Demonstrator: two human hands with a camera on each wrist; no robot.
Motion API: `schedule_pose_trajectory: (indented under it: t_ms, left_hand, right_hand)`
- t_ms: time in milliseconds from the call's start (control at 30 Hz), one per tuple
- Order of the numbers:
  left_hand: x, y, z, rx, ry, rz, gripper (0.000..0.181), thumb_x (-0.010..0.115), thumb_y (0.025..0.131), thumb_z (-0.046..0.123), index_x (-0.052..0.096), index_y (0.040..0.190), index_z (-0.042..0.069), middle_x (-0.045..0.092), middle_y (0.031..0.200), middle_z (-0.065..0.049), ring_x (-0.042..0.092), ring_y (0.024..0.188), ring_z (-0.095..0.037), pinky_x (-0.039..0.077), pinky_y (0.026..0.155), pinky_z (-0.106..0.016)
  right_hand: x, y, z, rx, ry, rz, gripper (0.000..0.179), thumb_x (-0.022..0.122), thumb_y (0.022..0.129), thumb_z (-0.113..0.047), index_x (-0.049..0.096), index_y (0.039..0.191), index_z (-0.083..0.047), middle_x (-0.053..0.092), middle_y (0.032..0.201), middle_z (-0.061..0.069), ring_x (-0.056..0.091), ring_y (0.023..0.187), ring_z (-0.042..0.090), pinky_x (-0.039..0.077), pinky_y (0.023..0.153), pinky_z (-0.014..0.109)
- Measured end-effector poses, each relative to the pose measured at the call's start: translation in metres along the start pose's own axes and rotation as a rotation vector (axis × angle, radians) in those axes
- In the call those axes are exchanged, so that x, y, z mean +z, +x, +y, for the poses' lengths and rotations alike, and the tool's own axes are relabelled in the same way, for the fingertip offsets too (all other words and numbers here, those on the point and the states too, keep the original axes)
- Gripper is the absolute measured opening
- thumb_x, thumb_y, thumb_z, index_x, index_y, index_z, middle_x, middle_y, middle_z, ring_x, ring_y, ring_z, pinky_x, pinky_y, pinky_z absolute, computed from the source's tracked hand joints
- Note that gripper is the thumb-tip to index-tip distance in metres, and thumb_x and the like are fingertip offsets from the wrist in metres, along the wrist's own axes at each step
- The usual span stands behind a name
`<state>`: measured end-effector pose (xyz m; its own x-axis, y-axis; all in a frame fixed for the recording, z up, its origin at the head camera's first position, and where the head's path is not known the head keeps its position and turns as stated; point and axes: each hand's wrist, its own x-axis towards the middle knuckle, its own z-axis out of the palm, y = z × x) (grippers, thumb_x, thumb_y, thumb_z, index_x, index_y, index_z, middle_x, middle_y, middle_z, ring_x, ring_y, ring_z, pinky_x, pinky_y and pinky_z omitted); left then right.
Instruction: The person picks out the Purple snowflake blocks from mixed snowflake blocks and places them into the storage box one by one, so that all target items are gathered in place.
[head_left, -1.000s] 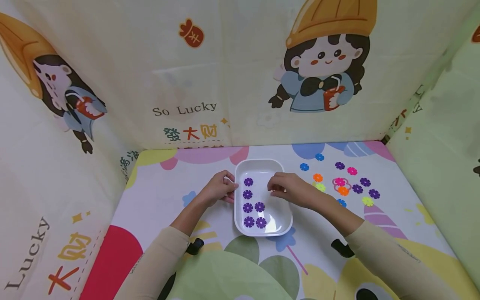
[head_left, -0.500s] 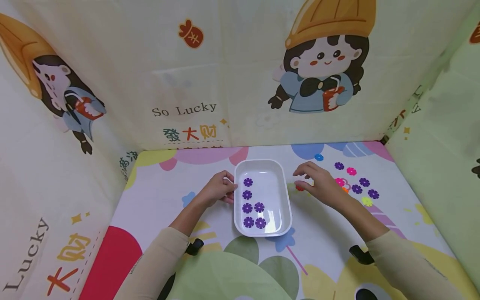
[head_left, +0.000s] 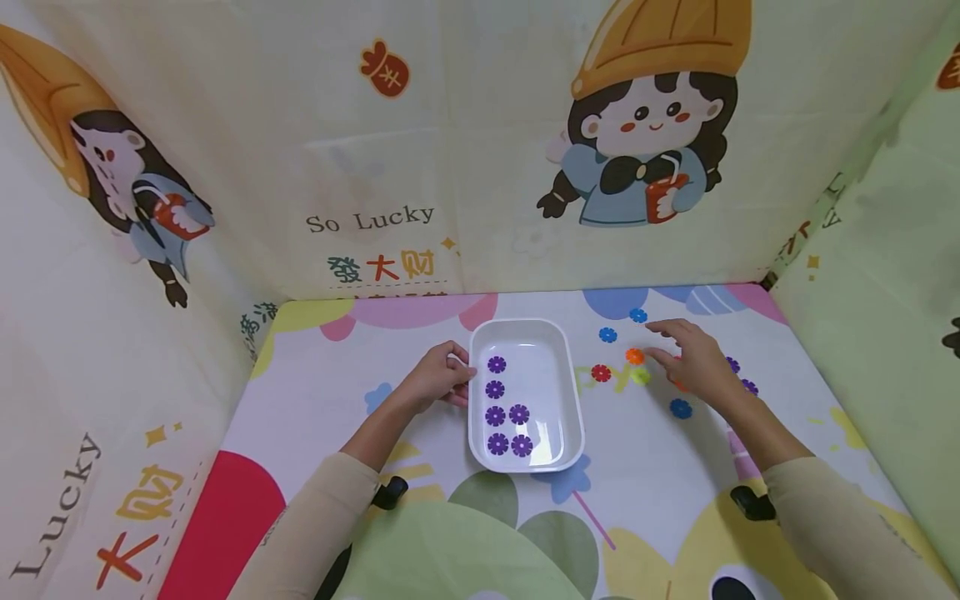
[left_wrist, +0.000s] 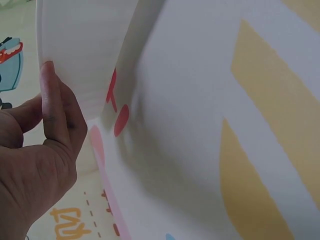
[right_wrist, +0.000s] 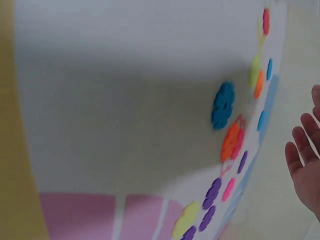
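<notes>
A white rectangular tray (head_left: 555, 392) lies mid-table with several purple flower-shaped pieces (head_left: 495, 415) inside, set in a left column and a shorter second one. My left hand (head_left: 441, 377) grips the tray's left rim, thumb at the edge; in the left wrist view its fingers (left_wrist: 52, 100) lie against the outer wall. My right hand (head_left: 693, 358) hovers over the loose pieces at the right, thumb and fingers apart, holding nothing. Near its fingertips are an orange piece (head_left: 634, 356) and a blue piece (head_left: 637, 315). Some pieces are hidden beneath it in the head view.
Around the right hand lie a red piece (head_left: 601, 373), a yellow-green piece (head_left: 640, 377) and a blue piece (head_left: 681, 408). The right wrist view shows purple pieces (right_wrist: 212, 193), a pink piece (right_wrist: 228, 189) and a yellow piece (right_wrist: 185, 220). Printed cloth walls (head_left: 480, 167) enclose the table.
My right hand has left the tray and moved right over the loose pieces, its fingers spreading. The left hand and the tray stay in place.
</notes>
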<state>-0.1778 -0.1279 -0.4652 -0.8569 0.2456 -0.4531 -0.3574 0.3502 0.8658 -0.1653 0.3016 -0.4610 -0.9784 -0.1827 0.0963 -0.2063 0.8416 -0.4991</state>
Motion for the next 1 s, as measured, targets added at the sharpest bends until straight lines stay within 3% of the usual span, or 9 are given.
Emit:
schedule_pose_trajectory:
  t_ms: [133,300,567,1000]
  left_hand:
    - [0.001,0.0,0.0,-0.002,0.0,0.004,0.026,0.068,0.1,0.009,0.051,0.119,0.004,0.066,0.087,-0.012,0.068,0.061,-0.019,0.066,0.058,-0.037]
    - [0.002,-0.001,0.001,-0.01,-0.003,0.005,0.025,0.068,0.1,0.009,0.051,0.118,0.004,0.065,0.085,-0.011,0.068,0.061,-0.019,0.066,0.056,-0.036]
    - [0.001,-0.002,0.003,-0.012,0.002,0.009,0.026,0.068,0.1,0.009,0.051,0.119,0.004,0.065,0.085,-0.012,0.068,0.06,-0.019,0.066,0.057,-0.037]
    - [0.001,-0.002,0.002,-0.009,0.005,0.008,0.026,0.068,0.1,0.009,0.051,0.119,0.005,0.066,0.086,-0.012,0.068,0.061,-0.018,0.067,0.059,-0.038]
  right_hand:
    - [-0.001,0.003,0.021,0.095,-0.006,0.0,0.049,0.07,0.1,-0.017,0.054,0.143,0.0,0.053,0.142,0.029,0.05,0.128,0.05,0.049,0.105,0.07]
    - [-0.003,0.009,0.041,0.208,-0.039,-0.011,0.054,0.068,0.101,-0.021,0.05,0.146,0.0,0.044,0.147,0.034,0.039,0.135,0.057,0.047,0.105,0.073]
    - [-0.007,0.016,0.064,0.264,-0.08,-0.038,0.06,0.068,0.1,-0.02,0.045,0.15,0.002,0.039,0.149,0.037,0.033,0.137,0.061,0.04,0.107,0.076]
    - [-0.005,0.025,0.066,0.273,-0.16,-0.101,0.051,0.062,0.103,-0.019,0.048,0.147,0.004,0.042,0.146,0.038,0.033,0.133,0.063,0.04,0.11,0.075]
